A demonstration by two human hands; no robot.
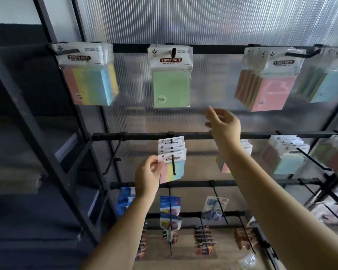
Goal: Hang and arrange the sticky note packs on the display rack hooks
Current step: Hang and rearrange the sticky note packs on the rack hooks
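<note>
In the middle of the frame the left hand (pixel 147 173) pinches the white header card of the front sticky note pack (pixel 172 166), its grip clamped on the card's left corner between thumb and fingers. That pack hangs on a black hook (pixel 173 164) of the middle rail (pixel 144 136), with more packs stacked behind it on the same hook; its pastel strips of pink, yellow and blue show below the card.

The right hand (pixel 223 125) is raised right of centre, just above the middle rail, fingers spread apart and loosely bent, holding nothing. It sits slightly below and to the right of the green pack (pixel 171 88) hanging on the top rail.

Along the top rail hang a multicoloured pack (pixel 89 84) at the upper left and a row of pink packs (pixel 269 92) at the upper right. Further packs (pixel 287 158) hang at the right of the middle rail. Blue packaged goods (pixel 170 209) hang on lower hooks.
</note>
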